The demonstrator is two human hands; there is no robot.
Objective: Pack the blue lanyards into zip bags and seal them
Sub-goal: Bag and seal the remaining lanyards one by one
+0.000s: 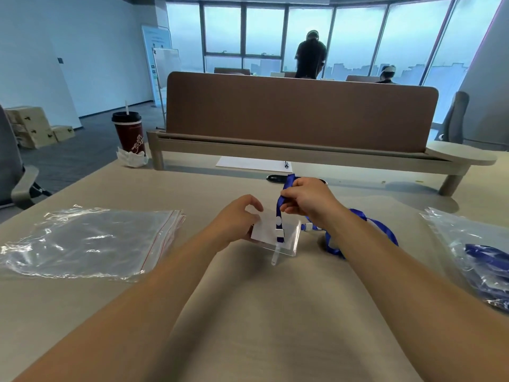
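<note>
The blue lanyard (288,183) is held just above the middle of the table (275,312), its strap pinched between the curled thumb and fingers of the right hand (308,199). The strap is drawn up and away from the clear badge holder (264,232) clipped to its lower end. The rest of the strap is seen looping behind the right wrist and lying on the tabletop. The left edge of the badge holder, with a white card inside, is gripped by the left hand (237,220), fingers curled over the top and thumb tucked under. A flat stack of empty zip bags (91,244) with red seal lines is laid on the table well to the left. A filled zip bag (479,260) with blue lanyards inside is placed at the right edge. Farther back, a sheet of paper (253,164) with a pen (286,164) on it is found beneath a brown desk divider (297,111). A dark red cup (129,133) with a crumpled white wad (132,158) at its foot is set at the far left corner.
</note>
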